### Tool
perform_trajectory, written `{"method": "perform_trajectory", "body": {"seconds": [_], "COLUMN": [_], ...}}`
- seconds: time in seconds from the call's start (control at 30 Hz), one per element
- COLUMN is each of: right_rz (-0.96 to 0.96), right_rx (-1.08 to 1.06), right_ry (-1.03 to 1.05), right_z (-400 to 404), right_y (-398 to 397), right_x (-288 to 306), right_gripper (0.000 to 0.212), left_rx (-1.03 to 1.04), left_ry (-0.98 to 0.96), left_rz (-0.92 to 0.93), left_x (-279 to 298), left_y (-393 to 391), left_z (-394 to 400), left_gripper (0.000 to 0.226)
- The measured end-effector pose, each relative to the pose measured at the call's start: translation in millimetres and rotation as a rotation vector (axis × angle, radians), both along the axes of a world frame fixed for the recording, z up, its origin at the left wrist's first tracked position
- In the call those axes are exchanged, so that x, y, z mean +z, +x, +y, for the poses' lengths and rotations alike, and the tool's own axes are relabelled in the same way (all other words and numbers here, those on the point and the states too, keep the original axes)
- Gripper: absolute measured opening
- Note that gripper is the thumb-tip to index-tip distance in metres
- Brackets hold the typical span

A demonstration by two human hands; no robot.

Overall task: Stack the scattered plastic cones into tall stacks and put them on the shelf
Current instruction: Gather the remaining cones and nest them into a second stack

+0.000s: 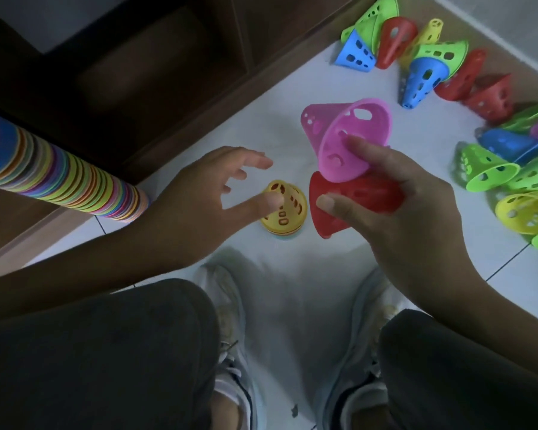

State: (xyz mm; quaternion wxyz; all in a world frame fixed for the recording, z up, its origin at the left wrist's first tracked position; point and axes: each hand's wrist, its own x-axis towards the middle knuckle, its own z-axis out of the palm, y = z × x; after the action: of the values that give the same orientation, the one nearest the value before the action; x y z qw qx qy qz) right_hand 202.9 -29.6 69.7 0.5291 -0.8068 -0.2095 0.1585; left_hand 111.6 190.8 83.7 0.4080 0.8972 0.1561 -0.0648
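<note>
Your right hand [395,197] grips pink cone [351,141] and red cone [354,203] — the upright yellow-topped stack [284,209] sits just left, under your spread, empty left hand [212,193].

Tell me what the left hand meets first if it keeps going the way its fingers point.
Probably the pink cone held in the right hand; the left hand points rightward toward it, though depth is unclear.
</note>
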Motion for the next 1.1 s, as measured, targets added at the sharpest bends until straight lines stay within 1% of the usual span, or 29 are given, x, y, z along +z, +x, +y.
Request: {"method": "perform_trajectory", "body": {"seconds": [0.1, 0.2, 0.27, 0.33, 0.43, 0.53, 0.6, 0.63, 0.67, 0.73, 0.8, 0.83, 0.9, 1.03, 1.1], "right_rz": [-0.141, -0.217, -0.257, -0.291, -0.289, -0.285, -0.333, -0.36, -0.383, -0.433, -0.491, -0.515, -0.549, -0.614, -0.569], "right_rx": [0.088, 0.149, 0.179, 0.215, 0.251, 0.271, 0.291, 0.298, 0.305, 0.328, 0.355, 0.365, 0.372, 0.36, 0.321], "right_ry": [-0.077, -0.156, -0.193, -0.226, -0.258, -0.281, -0.278, -0.27, -0.26, -0.241, -0.232, -0.224, -0.2, -0.119, -0.009], "right_z": [12, 24, 30, 36, 43, 51, 55, 56, 57, 59, 61, 62, 64, 63, 58], "right_y": [3, 2, 0, -2, -2, -1, -3, -4, -5, -5, -4, -3, -1, 1, 1], "right_x": [-2, -4, -7, -11, -11, -8, -8, -9, -9, -10, -9, -8, -7, -5, -4], "right_gripper": [0.074, 0.079, 0.073, 0.068, 0.073, 0.077, 0.079, 0.078, 0.076, 0.073, 0.071, 0.069, 0.065, 0.052, 0.04], "left_rx": [0.081, 0.193, 0.236, 0.24, 0.221, 0.213, 0.245, 0.278, 0.313, 0.35, 0.342, 0.329, 0.321, 0.34, 0.399], "left_ry": [-0.02, -0.089, -0.116, -0.124, -0.128, -0.132, -0.194, -0.252, -0.32, -0.438, -0.534, -0.581, -0.656, -0.745, -0.822], "left_rz": [0.004, 0.033, 0.048, 0.063, 0.061, 0.051, 0.037, 0.036, 0.04, 0.061, 0.068, 0.059, 0.038, 0.044, 0.006], "left_x": [1, -2, -4, -6, -10, -11, -10, -8, -6, -2, 2, 5, 9, 10, 9], "left_y": [-3, -8, -13, -19, -24, -25, -22, -19, -15, -7, -2, 0, 4, 7, 5], "left_z": [12, 31, 40, 44, 42, 42, 40, 38, 36, 32, 29, 28, 29, 32, 33], "left_gripper": [0.048, 0.044, 0.043, 0.041, 0.023, 0.019, 0.019, 0.015, 0.014, 0.031, 0.047, 0.052, 0.053, 0.053, 0.049]}}
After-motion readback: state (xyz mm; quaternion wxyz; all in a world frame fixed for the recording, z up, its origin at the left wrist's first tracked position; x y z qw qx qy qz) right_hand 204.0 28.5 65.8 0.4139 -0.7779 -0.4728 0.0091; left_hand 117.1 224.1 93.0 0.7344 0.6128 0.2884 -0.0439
